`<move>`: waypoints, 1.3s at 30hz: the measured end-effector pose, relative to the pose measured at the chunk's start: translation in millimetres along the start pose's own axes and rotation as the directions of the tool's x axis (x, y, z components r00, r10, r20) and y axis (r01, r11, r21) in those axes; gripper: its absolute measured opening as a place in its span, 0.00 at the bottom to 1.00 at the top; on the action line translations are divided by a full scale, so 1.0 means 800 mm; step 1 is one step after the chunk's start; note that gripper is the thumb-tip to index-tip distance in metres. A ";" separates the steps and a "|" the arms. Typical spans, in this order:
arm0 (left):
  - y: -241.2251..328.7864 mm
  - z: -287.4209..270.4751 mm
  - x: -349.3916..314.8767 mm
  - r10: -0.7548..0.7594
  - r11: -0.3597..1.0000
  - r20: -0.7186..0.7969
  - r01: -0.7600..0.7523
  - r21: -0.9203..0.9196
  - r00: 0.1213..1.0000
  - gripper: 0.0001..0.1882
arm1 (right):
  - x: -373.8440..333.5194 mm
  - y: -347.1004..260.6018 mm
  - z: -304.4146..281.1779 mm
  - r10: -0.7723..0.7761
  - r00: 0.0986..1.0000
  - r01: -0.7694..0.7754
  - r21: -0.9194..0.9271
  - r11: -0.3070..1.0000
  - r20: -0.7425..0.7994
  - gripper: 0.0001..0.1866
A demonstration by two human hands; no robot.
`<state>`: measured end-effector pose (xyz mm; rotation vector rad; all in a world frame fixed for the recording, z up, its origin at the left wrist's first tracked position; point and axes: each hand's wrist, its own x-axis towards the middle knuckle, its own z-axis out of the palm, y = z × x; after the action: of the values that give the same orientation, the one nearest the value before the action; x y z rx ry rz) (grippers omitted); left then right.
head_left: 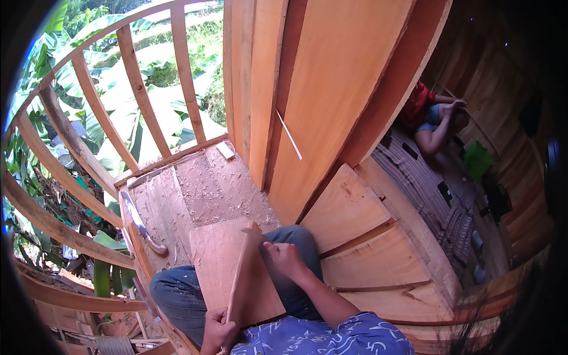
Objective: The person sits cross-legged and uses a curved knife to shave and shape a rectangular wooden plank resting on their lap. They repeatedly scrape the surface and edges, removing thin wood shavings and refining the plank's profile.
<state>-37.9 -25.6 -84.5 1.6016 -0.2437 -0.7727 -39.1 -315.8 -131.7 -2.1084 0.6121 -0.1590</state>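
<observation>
A flat wooden board (214, 251) rests across my lap, above my jeans. A narrow wooden strip (238, 278) appears to stand on edge along it, with a shaded face to its right. My left hand (219, 328) is closed at the near end of this strip, its fingers curled round the wood. My right hand (285, 258) is closed beside the board's far right part, over my right knee. Whatever it grips, if anything, is too unclear to name. A small dark grey piece (251, 233) shows at the strip's far end.
A long-bladed knife (137, 216) with a curved handle lies by the railing (139, 86) at left. Shavings cover the plank floor (207, 186), where a small wood block (225, 151) lies. A plank wall (331, 89) rises ahead; another person (435, 121) sits inside at right.
</observation>
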 end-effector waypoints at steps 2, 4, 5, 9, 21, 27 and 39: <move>0.003 -0.001 0.001 -0.025 1.000 0.009 0.025 0.001 1.000 0.14 | -0.005 -0.004 -0.006 -0.033 0.999 0.033 -0.033 0.999 0.001 0.28; 0.004 -0.003 0.002 -0.024 1.000 -0.001 0.024 -0.001 1.000 0.14 | -0.011 -0.011 -0.002 -0.106 0.994 0.109 -0.096 0.989 0.032 0.29; -0.001 -0.004 0.004 -0.018 1.000 -0.003 0.018 -0.005 1.000 0.13 | -0.020 -0.016 0.001 -0.132 0.989 0.139 -0.109 0.984 0.073 0.30; -0.007 -0.006 0.005 -0.037 0.999 -0.008 0.037 -0.018 0.999 0.12 | -0.056 -0.042 0.016 -0.217 0.958 0.242 -0.123 0.962 0.188 0.32; -0.008 -0.004 0.004 -0.027 0.999 0.007 0.027 -0.034 1.000 0.14 | -0.002 -0.021 -0.009 -0.110 0.993 0.114 -0.140 0.984 0.035 0.29; -0.012 -0.005 0.007 -0.039 0.999 0.000 0.039 -0.033 0.999 0.14 | -0.026 -0.018 0.005 -0.144 0.984 0.161 -0.178 0.971 0.104 0.32; -0.001 -0.004 0.004 -0.025 0.999 0.010 0.025 -0.039 1.000 0.13 | 0.009 -0.020 0.007 -0.177 0.982 0.184 -0.103 0.978 0.068 0.30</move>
<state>-33.7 -25.1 -86.6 1.5673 -0.2144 -0.7997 -25.2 -308.0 -123.1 -2.2653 0.4015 -0.1683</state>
